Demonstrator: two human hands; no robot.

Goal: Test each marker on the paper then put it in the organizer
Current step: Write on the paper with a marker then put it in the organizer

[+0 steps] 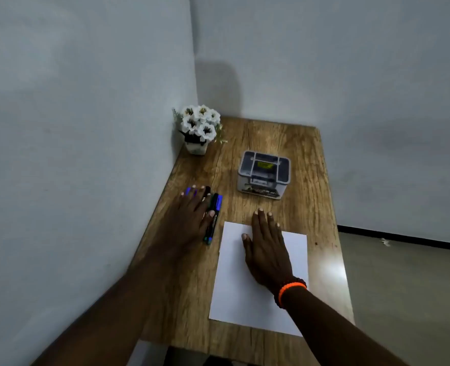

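Several markers with blue, green and dark caps lie side by side at the table's left edge. My left hand rests flat on top of them with fingers spread, hiding some of them. A blank white paper lies in the front middle. My right hand, fingers apart and an orange band on the wrist, presses flat on the paper's upper part. The organizer, a small grey compartmented box, stands beyond the paper, apart from both hands.
A wooden table sits in a corner between two pale walls. A small white pot of white flowers stands at the back left corner. Floor shows to the right of the table.
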